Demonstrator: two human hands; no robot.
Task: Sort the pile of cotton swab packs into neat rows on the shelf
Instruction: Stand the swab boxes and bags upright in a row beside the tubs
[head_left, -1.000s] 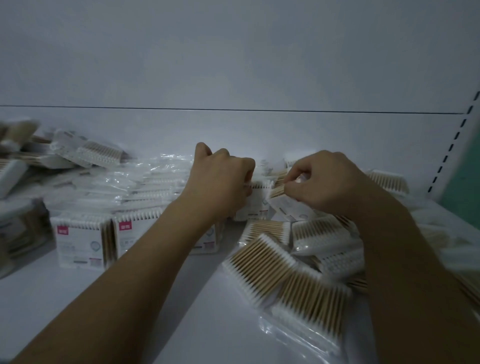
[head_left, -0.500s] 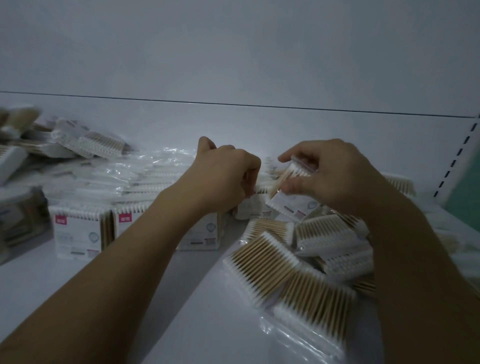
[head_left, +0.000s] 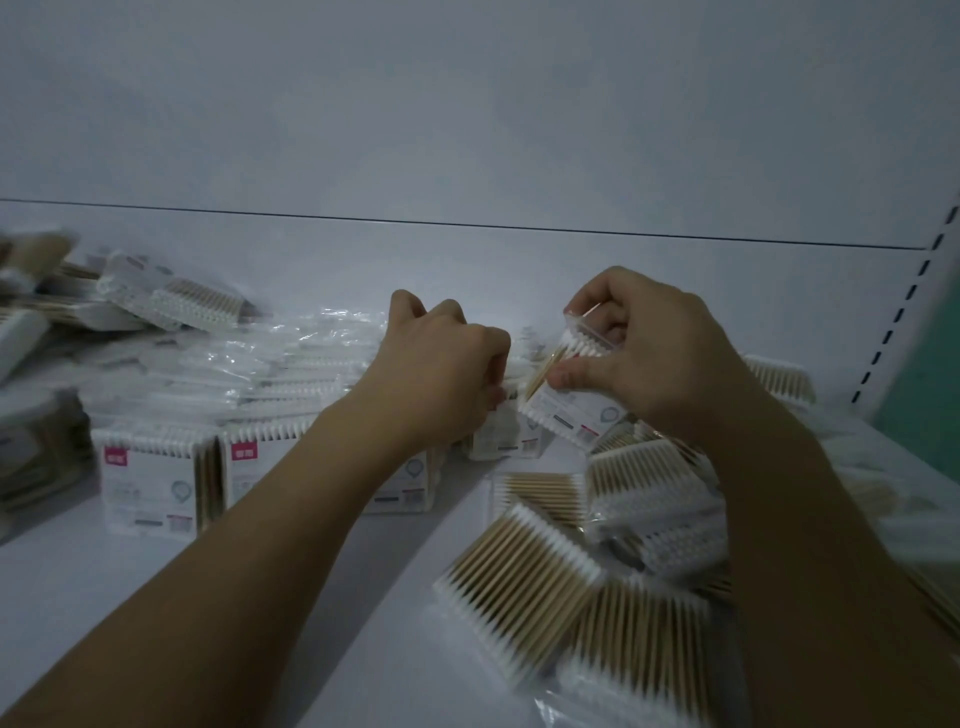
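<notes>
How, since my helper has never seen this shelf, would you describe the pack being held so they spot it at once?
On the white shelf, look to the loose pile of swab packs on the right. Above its far end, the right hand pinches the held pack. It is tilted, printed label toward the camera, whereas the pile's packs lie flat showing wooden sticks.

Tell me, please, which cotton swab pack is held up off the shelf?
The pack pinched by the right hand, tilted above the loose pile; all others rest on the shelf.

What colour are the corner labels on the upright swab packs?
Pink corner labels; head view shows them.
</notes>
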